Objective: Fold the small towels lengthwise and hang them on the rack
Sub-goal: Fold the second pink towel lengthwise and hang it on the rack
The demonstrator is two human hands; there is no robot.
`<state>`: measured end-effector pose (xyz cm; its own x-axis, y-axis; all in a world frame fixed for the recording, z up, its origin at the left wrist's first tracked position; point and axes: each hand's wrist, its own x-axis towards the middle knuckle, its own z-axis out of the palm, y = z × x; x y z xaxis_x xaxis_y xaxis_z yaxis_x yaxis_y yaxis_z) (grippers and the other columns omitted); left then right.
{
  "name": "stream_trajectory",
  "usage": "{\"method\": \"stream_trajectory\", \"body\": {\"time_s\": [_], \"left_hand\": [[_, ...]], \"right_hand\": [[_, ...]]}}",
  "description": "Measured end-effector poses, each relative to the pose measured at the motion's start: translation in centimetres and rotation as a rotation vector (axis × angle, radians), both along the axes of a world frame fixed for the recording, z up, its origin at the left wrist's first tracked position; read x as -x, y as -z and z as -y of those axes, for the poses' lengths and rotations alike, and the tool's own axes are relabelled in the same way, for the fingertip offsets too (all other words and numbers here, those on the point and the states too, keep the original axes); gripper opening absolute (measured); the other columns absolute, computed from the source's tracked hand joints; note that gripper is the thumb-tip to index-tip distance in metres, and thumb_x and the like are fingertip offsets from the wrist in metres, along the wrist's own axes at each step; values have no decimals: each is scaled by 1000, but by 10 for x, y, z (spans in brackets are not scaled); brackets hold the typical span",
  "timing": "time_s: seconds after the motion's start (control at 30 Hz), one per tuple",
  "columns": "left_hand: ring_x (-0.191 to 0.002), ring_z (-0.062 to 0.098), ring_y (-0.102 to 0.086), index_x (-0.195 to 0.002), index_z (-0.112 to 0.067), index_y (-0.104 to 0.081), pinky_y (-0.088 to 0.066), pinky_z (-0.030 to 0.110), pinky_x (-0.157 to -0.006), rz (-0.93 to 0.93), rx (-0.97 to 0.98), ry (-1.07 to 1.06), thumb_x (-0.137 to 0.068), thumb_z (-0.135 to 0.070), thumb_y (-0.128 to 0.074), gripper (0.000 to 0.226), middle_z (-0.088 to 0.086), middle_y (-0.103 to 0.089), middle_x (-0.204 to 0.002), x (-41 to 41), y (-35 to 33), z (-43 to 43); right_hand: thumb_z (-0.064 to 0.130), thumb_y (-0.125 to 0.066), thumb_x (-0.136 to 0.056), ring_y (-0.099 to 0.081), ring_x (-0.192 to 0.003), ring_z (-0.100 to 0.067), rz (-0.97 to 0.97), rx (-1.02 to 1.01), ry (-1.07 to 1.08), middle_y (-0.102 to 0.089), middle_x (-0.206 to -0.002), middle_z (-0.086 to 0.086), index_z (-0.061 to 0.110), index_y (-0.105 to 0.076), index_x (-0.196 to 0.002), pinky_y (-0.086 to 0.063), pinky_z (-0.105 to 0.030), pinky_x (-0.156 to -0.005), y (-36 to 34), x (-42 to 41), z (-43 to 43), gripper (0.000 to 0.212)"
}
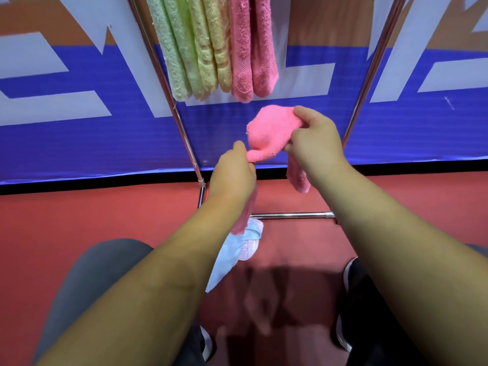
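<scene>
A small pink towel point(272, 133) is bunched between both hands in front of the chrome rack point(169, 83). My left hand point(232, 173) pinches its lower left end, and a strip of it hangs down under that wrist. My right hand point(314, 138) grips the upper right part, with another end dangling below. Higher up on the rack hang folded towels: green ones point(174, 48), yellow ones point(214, 46) and a pink one point(250, 48).
A pale blue cloth point(237, 252) hangs below my left forearm. The rack's lower crossbar point(290, 215) lies on the red floor point(79, 215). A blue and white banner point(79, 128) stands behind. My grey-clad knee and black shoes point(351, 281) are at the bottom.
</scene>
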<state>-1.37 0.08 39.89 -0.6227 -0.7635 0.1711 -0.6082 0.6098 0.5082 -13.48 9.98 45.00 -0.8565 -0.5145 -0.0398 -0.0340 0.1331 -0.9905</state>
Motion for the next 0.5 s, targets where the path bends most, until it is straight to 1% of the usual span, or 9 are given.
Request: {"method": "stream_trajectory", "body": {"time_s": [0.03,0.07,0.13,0.17,0.2,0.27,0.33,0.43,0.5], "left_hand": [[-87,42,-56,-97,-11,-41,-31,40,-67,-27,24,0,-97,-7,-52,12,16,-59,-95,-1,-1,3],[-85,40,-52,-96,-10,-42,-30,40,-66,-53,50,5,-96,-7,-52,11,14,-55,-93,-2,-2,5],[-81,37,-47,-98,-8,-46,-29,40,-67,-81,88,20,-95,-8,-53,7,13,-50,-95,-3,-8,7],[-79,35,-45,-100,-7,-48,-30,40,-67,-86,99,32,-95,-8,-53,7,12,-48,-97,-4,-11,8],[-78,35,-45,-101,-7,-49,-33,41,-67,-93,106,46,-95,-9,-53,7,12,-46,-99,-5,-14,7],[-80,34,-46,-103,-8,-50,-38,44,-69,-113,116,67,-95,-8,-53,9,12,-47,-102,-7,-20,6],[-85,35,-48,-105,-7,-49,-39,45,-71,-135,123,76,-94,-8,-53,12,13,-51,-103,-9,-24,6],[-88,34,-51,-102,-8,-47,-38,44,-72,-186,103,63,-94,-9,-55,11,10,-56,-100,-12,-29,5],[-88,34,-53,-101,-8,-48,-42,46,-72,-207,96,57,-96,-12,-56,11,8,-57,-98,-13,-35,2]], "right_hand": [[-8,-50,-94,-61,-136,-29,-147,-183,-29,-58,-153,-12,9,-54,-156,-52,-33,-108,1,0,-2,65],[-3,-54,-94,-62,-132,-30,-251,-344,-63,-58,-151,-14,9,-58,-151,-49,-28,-100,4,0,-3,58],[15,-66,-93,-68,-96,-34,-321,-550,-96,-63,-128,-19,15,-72,-120,-44,-31,-73,13,-1,-4,28],[26,-70,-91,-62,-76,-32,-315,-639,-103,-63,-111,-18,17,-69,-99,-39,-33,-63,17,-2,-4,13],[34,-71,-89,-54,-65,-32,-304,-697,-98,-59,-95,-16,15,-62,-85,-34,-34,-56,23,-2,-3,22],[35,-64,-93,-52,-68,-36,-317,-774,-141,-55,-82,-14,9,-58,-78,-35,-34,-56,31,-2,-2,31],[28,-56,-100,-56,-78,-37,-332,-812,-233,-59,-88,-15,6,-60,-85,-41,-35,-63,35,-5,-2,28],[33,-59,-100,-53,-69,-28,-365,-837,-340,-56,-79,-9,11,-52,-76,-35,-33,-54,37,-11,-6,33],[39,-60,-100,-56,-77,-31,-428,-859,-354,-59,-80,-9,11,-55,-77,-36,-35,-56,43,-13,-7,37]]}}
